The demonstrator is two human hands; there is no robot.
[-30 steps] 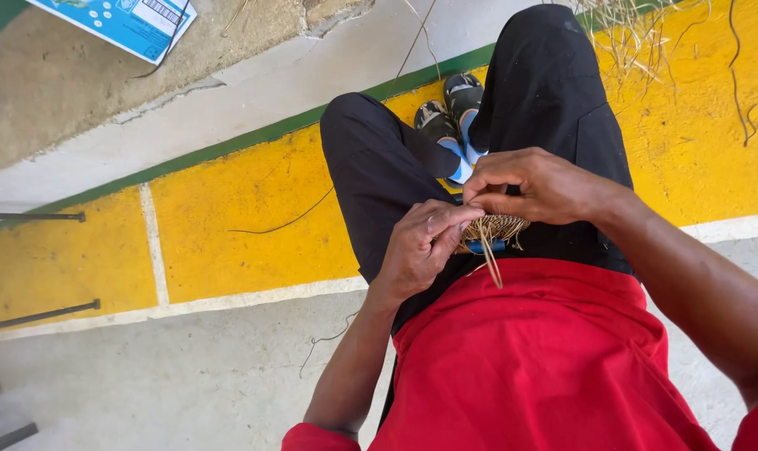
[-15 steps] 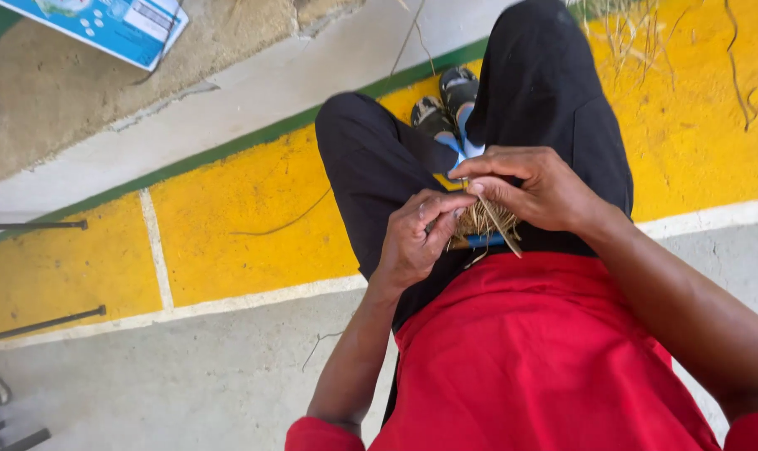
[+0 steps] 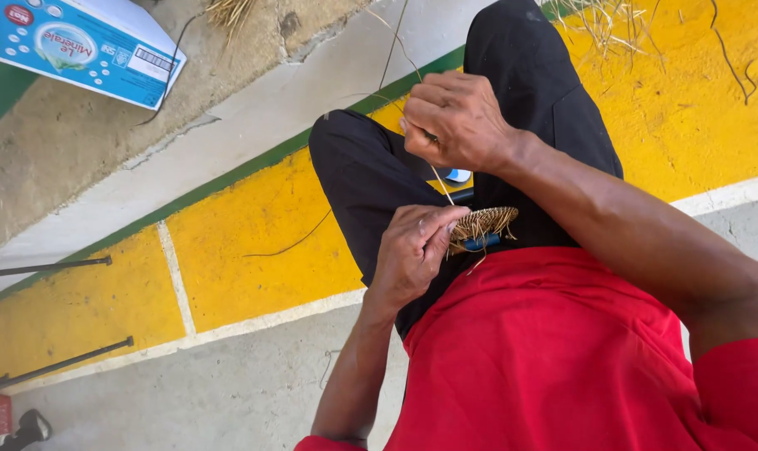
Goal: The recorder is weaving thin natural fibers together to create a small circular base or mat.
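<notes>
Both hands (left hand, right hand) grip woven straw piece.

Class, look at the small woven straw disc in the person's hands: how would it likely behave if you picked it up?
The woven straw disc, pinched by the left hand, looks thin and probably light. Its loose ends stick out, so it may fray. The strand pulled by the right hand runs straight, suggesting springy fibre.

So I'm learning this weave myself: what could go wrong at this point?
The thin straw strand is drawn taut between the right hand and the small woven piece; a hard pull may snap it. The left hand pinches only the piece's edge, so it might slip or loosen the weave.
</notes>
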